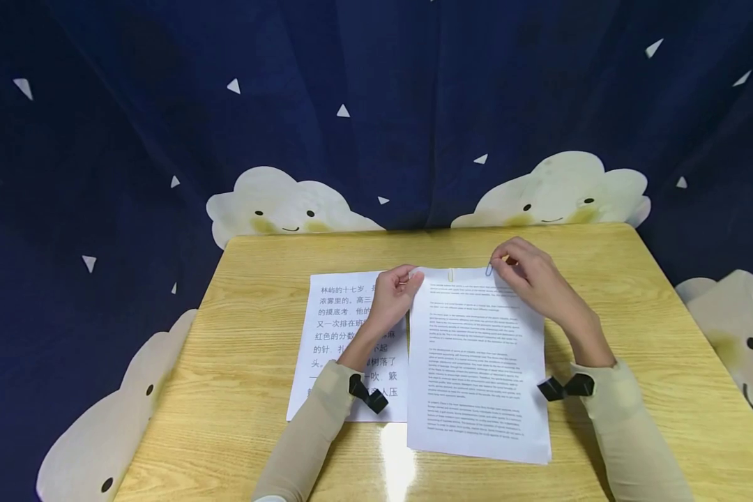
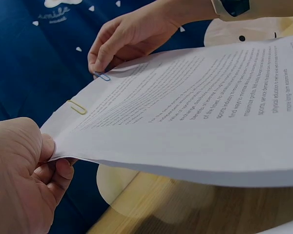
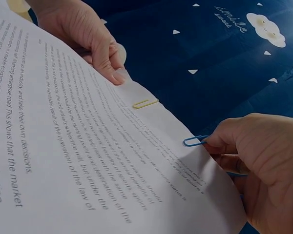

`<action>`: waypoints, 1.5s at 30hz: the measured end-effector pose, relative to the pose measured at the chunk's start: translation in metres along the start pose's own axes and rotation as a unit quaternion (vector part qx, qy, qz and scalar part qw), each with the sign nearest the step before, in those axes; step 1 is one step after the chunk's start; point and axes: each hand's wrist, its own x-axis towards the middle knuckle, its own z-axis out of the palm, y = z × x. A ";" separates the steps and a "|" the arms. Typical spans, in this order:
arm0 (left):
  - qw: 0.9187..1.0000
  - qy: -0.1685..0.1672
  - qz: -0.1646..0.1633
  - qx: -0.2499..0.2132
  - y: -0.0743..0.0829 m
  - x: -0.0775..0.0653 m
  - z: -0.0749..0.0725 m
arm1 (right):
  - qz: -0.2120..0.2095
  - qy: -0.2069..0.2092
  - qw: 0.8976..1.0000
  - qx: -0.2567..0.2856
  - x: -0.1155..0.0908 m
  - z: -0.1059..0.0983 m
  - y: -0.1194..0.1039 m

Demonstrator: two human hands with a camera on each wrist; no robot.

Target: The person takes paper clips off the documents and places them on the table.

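A stack of printed sheets (image 1: 477, 376) is raised at its top edge. My left hand (image 1: 392, 296) pinches its top left corner between thumb and fingers. A yellow paper clip (image 3: 145, 104) sits on the top edge, close to the middle. Farther right, a blue paper clip (image 3: 195, 141) lies over the same edge, and my right hand (image 1: 530, 279) pinches its outer end. In the left wrist view, the blue clip's loop shows on the printed face. Whether its other loop is behind the sheets is hidden.
Another sheet with large Chinese print (image 1: 345, 335) lies on the wooden table (image 1: 238, 362) to the left, partly under my left forearm. Beyond the table's far edge hangs a dark blue curtain (image 1: 414, 125) with clouds and white triangles.
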 end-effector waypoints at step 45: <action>1.000 0.003 0.010 0.011 -0.006 0.001 0.001 | -0.003 0.019 1.000 -0.010 -0.002 -0.018 0.010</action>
